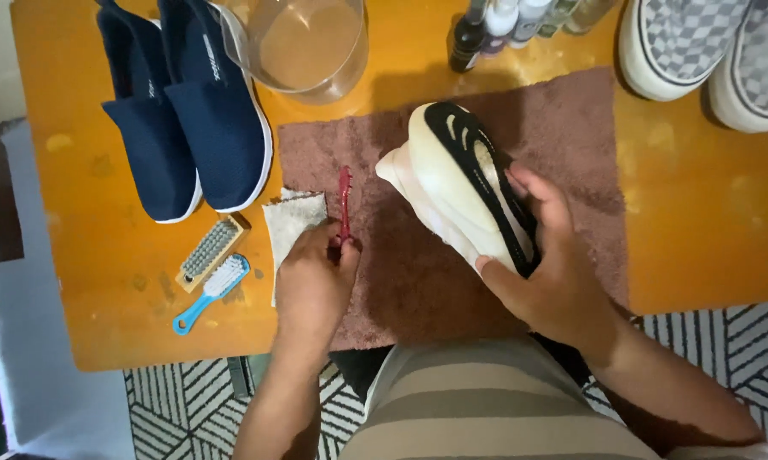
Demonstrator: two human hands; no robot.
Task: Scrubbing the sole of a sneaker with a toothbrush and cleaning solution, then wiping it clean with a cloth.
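My right hand [547, 271] grips a white sneaker [448, 177] turned sole-up, its cream sole crossed by black tread strips, above a brown towel [571, 136]. My left hand [314, 274] is closed around the handle of a red toothbrush [345, 194], whose head points away from me over the towel's left edge. A small grey-white cloth [287, 220] lies just left of that hand.
On the orange table [77, 255] sit a pair of navy slip-on shoes [184, 106], a wooden brush [211, 252], a blue-handled brush [210, 291], a clear bowl of water [303, 47], several bottles [503, 24] and checkered slip-ons [707, 51]. A patterned rug [188, 409] lies below.
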